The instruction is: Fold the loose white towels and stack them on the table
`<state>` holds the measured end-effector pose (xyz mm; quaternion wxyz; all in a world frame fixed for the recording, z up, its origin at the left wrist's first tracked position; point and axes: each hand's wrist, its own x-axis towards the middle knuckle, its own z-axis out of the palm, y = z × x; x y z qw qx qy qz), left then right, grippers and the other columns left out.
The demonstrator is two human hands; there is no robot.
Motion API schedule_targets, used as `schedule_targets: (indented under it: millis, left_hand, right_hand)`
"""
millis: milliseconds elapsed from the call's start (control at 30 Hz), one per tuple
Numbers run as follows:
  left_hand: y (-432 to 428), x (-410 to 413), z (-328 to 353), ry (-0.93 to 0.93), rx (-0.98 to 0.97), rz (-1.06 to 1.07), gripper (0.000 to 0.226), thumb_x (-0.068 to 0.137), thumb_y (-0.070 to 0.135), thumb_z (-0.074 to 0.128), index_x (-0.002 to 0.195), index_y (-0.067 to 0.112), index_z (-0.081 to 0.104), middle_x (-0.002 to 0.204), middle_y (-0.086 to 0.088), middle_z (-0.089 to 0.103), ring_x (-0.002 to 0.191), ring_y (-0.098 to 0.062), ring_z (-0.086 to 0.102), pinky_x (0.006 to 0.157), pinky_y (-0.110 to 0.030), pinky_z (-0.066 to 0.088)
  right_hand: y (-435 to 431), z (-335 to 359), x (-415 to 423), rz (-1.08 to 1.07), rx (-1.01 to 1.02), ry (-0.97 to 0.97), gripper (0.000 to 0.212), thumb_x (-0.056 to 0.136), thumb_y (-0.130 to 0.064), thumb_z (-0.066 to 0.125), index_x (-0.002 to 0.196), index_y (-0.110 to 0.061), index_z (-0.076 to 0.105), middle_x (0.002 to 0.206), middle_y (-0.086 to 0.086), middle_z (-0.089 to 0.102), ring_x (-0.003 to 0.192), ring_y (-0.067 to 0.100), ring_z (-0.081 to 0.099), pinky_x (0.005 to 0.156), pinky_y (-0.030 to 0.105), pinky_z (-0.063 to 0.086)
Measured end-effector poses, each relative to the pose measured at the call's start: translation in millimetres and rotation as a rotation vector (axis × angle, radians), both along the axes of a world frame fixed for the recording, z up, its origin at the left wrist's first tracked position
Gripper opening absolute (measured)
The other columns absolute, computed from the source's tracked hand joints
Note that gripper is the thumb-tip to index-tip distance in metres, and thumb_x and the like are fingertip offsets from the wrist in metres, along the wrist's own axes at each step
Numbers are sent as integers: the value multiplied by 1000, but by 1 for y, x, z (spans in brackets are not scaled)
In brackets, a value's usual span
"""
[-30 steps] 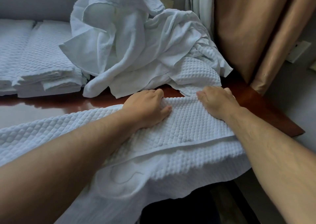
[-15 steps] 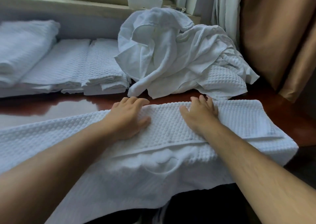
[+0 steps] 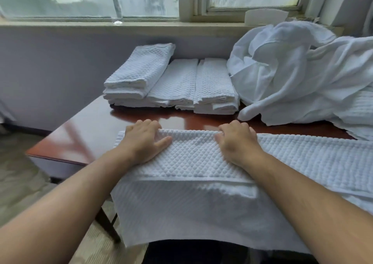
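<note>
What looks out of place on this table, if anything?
Only small things. The top folded towel on the left stack lies skewed, angled across the towels below it. The towel being folded hangs over the near edge of the table. The loose heap is simply unfolded work.

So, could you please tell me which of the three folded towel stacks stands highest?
The leftmost stack, farthest from the loose pile: its skewed top towel rises above the middle stack and the right stack.
</note>
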<state>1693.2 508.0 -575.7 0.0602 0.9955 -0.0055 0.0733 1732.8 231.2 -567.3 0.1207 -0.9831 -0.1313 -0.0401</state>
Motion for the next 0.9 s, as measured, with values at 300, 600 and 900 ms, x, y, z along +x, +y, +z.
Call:
schedule_targets:
  millis: [300,600,900]
  left_hand:
    - [14,54,1,-33,12,-83,57,85,77,38,118,31,49,106,11,43,103,-12,35,89,-36,22]
    - [31,79,0,-32,-15,-99,62,86,75,38,128,30,48,115,11,44,107,-8,31,98,-38,24]
    - [-37,46,8,25,-117,-128,59,98,60,42,152,38,33,160,3,29,149,-20,19,122,-45,11]
  right_hand:
    - [4,-5,44,-8,135,-44,22,102,-46,46,106,-31,61,112,-3,59,113,23,49,93,46,33]
    - [18,-4,77,58,197,-35,10,100,-39,52,93,-32,53,104,-5,58,112,23,49,95,45,35]
    - [-5,6,37,108,139,-76,37,99,-35,54,131,-20,63,131,4,59,126,25,46,107,42,35]
